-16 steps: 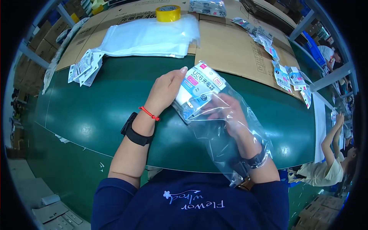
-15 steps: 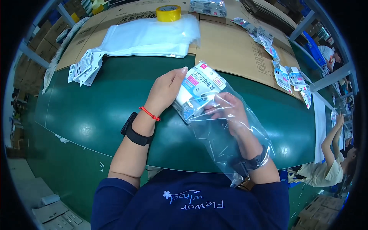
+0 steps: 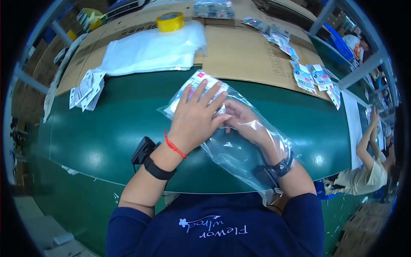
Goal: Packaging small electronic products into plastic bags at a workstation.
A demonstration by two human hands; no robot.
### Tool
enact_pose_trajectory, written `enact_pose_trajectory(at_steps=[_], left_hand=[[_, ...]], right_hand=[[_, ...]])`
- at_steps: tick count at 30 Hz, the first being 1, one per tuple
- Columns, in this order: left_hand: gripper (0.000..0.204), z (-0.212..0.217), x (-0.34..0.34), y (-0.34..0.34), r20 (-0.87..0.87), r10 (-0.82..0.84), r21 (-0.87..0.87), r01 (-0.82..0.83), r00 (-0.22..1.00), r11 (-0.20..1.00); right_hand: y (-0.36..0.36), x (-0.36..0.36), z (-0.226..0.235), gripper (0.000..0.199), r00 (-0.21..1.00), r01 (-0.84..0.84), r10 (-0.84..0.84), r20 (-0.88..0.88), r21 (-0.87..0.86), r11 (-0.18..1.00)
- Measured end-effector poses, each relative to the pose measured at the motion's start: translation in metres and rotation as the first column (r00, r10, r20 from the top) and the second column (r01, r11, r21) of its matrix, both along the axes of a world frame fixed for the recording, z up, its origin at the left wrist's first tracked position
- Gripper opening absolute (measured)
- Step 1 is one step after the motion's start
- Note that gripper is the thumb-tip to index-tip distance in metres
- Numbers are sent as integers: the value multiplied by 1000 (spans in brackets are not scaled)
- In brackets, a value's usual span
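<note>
Head view: clear crinkled plastic bag (image 3: 239, 145) lies on the dark green table top (image 3: 107, 132), its mouth toward the person. Left hand (image 3: 195, 118) rests flat on the bag's far end, fingers spread and extended, pressing down on the small white printed packets (image 3: 195, 83) inside, apparently to hold them in place. Right hand (image 3: 244, 122) is inside the bag up to the wrist, fingers loosely curled at the packets; firm grip: cannot tell. Beyond the bag: stack of white plastic sheets (image 3: 150, 51), yellow tape roll (image 3: 170, 21), brown cardboard sheet (image 3: 244, 55). Left of the bag: loose packets (image 3: 87, 88).
</note>
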State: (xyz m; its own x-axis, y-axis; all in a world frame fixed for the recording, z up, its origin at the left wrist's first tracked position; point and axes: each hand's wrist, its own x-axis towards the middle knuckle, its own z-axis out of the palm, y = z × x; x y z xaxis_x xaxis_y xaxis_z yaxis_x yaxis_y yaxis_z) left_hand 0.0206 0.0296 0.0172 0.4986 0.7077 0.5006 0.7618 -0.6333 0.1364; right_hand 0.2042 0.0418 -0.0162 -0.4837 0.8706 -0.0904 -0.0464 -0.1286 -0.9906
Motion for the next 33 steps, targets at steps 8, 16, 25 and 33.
enact_pose_trajectory(at_steps=[8, 16, 25, 33], left_hand=[[46, 1, -14, 7, -62, 111, 1, -111, 992, 994], [66, 12, 21, -29, -67, -34, -100, 27, 997, 995], [71, -15, 75, -62, -115, -485, -368, 417, 867, 831], [71, 0, 73, -40, 632, -244, -447, 603, 735, 661]], right_hand=[[-33, 59, 21, 48, 977, -46, 44, 211, 4, 999], [-49, 174, 59, 26, 894, -79, 122, 430, -116, 990], [17, 217, 16, 24, -19, -352, -905, 425, 844, 404], [30, 146, 84, 33, 460, 110, -824, 330, 900, 422]])
